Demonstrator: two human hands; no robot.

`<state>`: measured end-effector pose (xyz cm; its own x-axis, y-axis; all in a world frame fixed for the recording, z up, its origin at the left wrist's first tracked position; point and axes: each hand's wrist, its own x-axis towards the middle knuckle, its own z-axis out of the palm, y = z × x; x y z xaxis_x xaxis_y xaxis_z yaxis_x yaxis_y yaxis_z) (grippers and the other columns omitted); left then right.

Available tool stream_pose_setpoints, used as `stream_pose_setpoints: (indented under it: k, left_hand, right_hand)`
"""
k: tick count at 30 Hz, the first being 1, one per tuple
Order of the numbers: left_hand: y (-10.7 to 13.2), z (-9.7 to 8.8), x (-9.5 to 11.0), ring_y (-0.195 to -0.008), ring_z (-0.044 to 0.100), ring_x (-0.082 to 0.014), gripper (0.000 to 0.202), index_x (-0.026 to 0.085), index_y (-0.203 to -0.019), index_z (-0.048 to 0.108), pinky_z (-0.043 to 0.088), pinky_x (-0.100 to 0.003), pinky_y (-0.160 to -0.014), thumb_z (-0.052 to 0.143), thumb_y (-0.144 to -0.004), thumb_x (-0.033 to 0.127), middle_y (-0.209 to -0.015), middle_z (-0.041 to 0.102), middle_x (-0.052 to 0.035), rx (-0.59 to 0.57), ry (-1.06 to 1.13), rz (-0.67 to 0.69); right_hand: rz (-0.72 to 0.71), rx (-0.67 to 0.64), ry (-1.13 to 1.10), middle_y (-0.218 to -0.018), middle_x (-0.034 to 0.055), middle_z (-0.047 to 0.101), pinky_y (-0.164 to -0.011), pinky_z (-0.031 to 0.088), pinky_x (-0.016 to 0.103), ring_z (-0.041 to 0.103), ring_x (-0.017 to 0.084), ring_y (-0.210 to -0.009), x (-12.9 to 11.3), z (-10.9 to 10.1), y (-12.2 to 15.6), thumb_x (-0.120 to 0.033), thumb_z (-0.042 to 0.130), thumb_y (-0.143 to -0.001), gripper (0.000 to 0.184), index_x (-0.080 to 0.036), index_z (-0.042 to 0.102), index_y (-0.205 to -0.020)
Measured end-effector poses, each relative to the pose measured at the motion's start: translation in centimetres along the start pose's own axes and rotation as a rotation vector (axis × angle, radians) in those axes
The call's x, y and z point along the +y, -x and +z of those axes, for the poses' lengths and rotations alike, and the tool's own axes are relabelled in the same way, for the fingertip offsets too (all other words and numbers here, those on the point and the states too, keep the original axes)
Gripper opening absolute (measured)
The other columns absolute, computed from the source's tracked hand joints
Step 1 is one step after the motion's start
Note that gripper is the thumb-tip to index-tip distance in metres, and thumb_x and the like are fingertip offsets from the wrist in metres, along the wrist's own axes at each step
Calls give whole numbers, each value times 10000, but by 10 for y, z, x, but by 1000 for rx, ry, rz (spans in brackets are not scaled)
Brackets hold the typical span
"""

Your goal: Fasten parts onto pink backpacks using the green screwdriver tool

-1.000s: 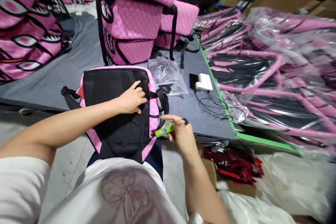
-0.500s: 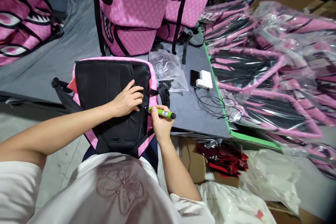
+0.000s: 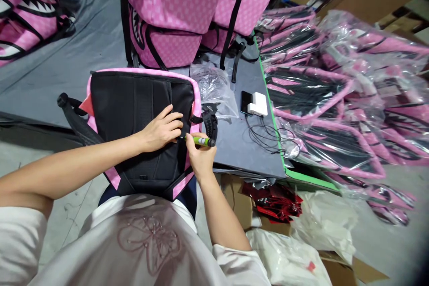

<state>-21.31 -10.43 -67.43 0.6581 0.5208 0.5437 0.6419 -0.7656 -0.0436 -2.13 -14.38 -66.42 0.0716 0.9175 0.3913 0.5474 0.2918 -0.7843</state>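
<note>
A backpack with a black padded back panel and pink edging lies back side up, partly on the table edge and against my body. My left hand rests on the panel's right half, fingers spread and pressing the fabric. Beside it, at the panel's right edge, my right hand grips a green pen-shaped tool with a black end. Its thin tip points left, close to my left fingertips; whether it touches the fabric I cannot tell. A black strap hangs out on the bag's right side.
Pink backpacks stand behind the bag, with more at far left. On the grey table lie a clear plastic bag, a phone, a white charger and cables. Plastic-wrapped backpacks are piled on the right.
My right hand and the green tool have shifted slightly left, towards my left hand. The left hand stays on the panel. The view has moved a little.
</note>
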Motion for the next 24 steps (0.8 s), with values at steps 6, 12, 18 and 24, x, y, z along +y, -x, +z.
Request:
stream_pose_setpoints:
  k: [6,12,18,24]
  left_hand:
    - [1,0,1,-1327,503,-207,202,178,-921,673,230,-542,-1266,538,-988,312,-1135,698,-35,-35,18,-28]
    - [1,1,1,-1279,530,-210,184,190,-921,683,270,-561,-1247,565,-974,320,-1090,700,-32,-30,-10,-23]
    - [1,3,0,-1254,543,-218,159,185,-902,674,293,-565,-1237,586,-958,305,-1064,707,-38,0,-8,-14]
    - [2,2,1,-1222,562,-223,145,175,-891,674,305,-550,-1233,608,-942,294,-1036,712,-48,40,-11,4]
  right_hand:
    - [-9,25,49,-672,22,683,-640,514,294,618,157,-582,0,4,-4,-478,624,-866,309,-179,654,-793]
    - [14,44,25,-687,25,698,-684,532,304,641,166,-612,0,6,-5,-476,617,-864,305,-185,644,-774]
    - [37,55,16,-696,39,701,-694,535,306,649,172,-618,1,7,-5,-472,606,-871,315,-176,656,-774]
    - [30,57,15,-712,43,712,-678,532,299,652,174,-627,2,7,-6,-485,596,-875,325,-180,663,-785]
